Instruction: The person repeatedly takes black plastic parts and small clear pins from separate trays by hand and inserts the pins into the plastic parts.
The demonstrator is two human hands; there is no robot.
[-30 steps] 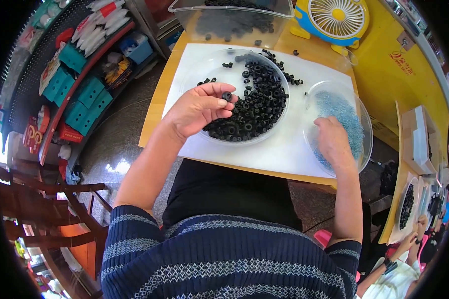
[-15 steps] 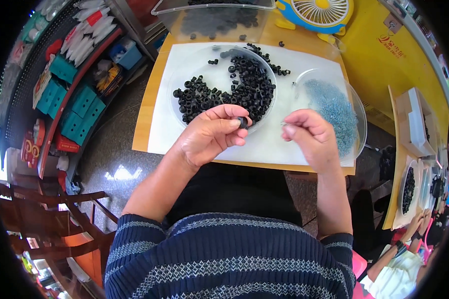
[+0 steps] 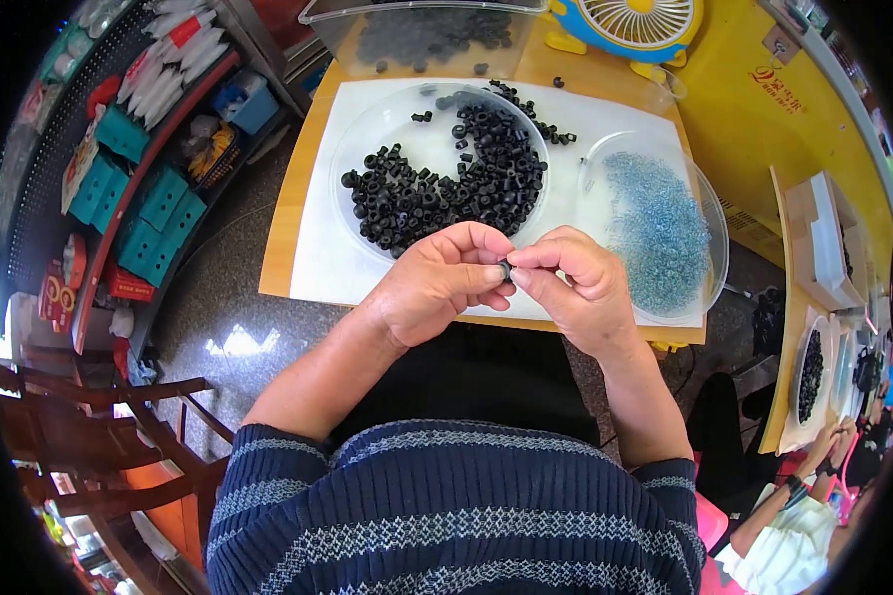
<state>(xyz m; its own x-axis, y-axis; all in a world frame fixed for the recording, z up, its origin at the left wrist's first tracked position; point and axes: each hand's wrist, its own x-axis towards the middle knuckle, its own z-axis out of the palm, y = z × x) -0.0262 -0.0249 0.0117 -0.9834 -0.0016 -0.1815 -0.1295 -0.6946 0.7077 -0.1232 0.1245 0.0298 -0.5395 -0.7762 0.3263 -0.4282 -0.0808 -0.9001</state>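
Observation:
My left hand (image 3: 432, 283) pinches a small round black part (image 3: 506, 267) between thumb and fingers. Against the right side of that part press the closed thumb and fingertips of my right hand (image 3: 583, 293); whatever lies between them is hidden. Beyond my hands stands a round clear tray (image 3: 387, 102), holding a heap of small black ring-like parts (image 3: 496, 169). On the right is another round clear tray (image 3: 719, 253) with many tiny clear bluish pieces (image 3: 660, 233).
A white sheet (image 3: 313, 248) covers much of the wooden table (image 3: 283, 238). At the back are a clear bin (image 3: 332, 30) of black parts and a blue-yellow fan (image 3: 635, 30). Shelves (image 3: 159, 129) line the left; another person's hands (image 3: 831, 441) show at far right.
My right hand has moved left, bringing its pinched fingertips from beside the right tray to the black part. My left hand has shifted slightly right and down, still holding it.

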